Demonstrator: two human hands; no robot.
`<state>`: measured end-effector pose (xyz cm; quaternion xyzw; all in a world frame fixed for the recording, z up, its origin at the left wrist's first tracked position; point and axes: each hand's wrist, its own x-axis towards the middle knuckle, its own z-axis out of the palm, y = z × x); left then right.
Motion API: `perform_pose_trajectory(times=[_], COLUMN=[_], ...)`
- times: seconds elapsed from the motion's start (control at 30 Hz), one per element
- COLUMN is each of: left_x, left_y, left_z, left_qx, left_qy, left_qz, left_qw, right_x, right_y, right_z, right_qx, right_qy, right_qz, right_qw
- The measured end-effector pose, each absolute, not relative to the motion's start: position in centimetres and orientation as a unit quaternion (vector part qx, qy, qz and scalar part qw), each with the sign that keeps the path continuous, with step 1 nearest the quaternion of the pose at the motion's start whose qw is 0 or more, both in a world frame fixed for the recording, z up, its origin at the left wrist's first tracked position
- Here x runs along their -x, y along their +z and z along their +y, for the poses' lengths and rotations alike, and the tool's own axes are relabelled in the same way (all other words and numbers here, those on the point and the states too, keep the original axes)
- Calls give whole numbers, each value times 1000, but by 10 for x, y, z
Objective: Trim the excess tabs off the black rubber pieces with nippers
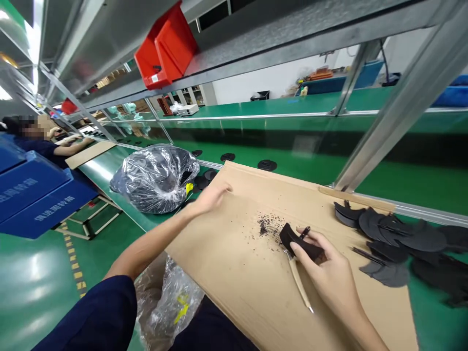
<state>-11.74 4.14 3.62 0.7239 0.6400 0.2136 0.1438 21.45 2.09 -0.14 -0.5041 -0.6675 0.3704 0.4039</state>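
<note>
My right hand [325, 258] grips a curved black piece [302, 243] above the cardboard sheet [226, 253], with a small dark stick-like part rising beside the fingers. Under it lies a thin tool with a pale handle [300, 285] and metal tips. Small black scraps [268, 224] are scattered just left of the piece. Over the cardboard's left edge, my left hand [213, 196] is stretched out with its fingers extended and nothing visible in it. Close to that hand sits a clear plastic bag of dark pieces [157, 178].
Flat black pieces [398, 231] are heaped at the right. Round black stacks [266, 165] lie on the green surface behind the cardboard. A metal post [395, 97] rises at the right, and a red bin [166, 46] hangs overhead. Another person works at far left behind blue crates [40, 195].
</note>
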Motion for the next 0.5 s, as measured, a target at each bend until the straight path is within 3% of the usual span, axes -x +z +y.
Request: perform_pose_trajectory(times=[0.1, 0.27, 0.5], left_x=[167, 194, 192], left_y=[39, 23, 27], left_z=[47, 43, 43], left_qx=[-693, -671, -645], left_qy=[147, 88, 194], left_qz=[704, 736, 736], left_qw=[53, -11, -66], right_x=[-215, -215, -215], right_y=[2, 3, -4], right_z=[22, 21, 19], right_qx=[510, 511, 510], right_qy=[364, 392, 407], right_qz=[-658, -643, -631], right_qw=[418, 415, 419])
